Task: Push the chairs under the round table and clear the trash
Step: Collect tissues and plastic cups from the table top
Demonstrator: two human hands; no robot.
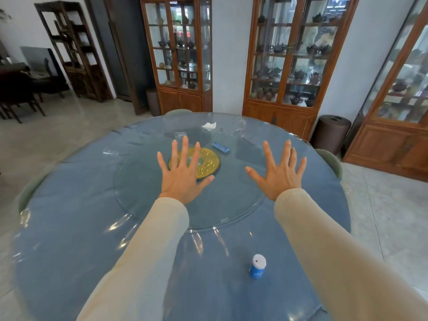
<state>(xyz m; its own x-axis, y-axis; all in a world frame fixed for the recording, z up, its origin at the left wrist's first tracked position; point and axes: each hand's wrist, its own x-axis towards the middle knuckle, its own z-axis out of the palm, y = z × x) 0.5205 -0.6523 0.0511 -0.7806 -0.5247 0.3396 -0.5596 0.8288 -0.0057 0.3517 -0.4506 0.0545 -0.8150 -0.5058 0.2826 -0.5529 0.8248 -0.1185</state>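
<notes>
While both hands hover spread and flat, gripping nothing, above the round blue-clothed table, the trash sits ahead of them. The left hand is nearer the flat blue packet: it lies just past the fingertips and to their right, long axis slanting far-left to near-right. The crumpled white tissue lies farther out. Back behind the right hand, near its sleeve, stands a small blue-and-white container.
</notes>
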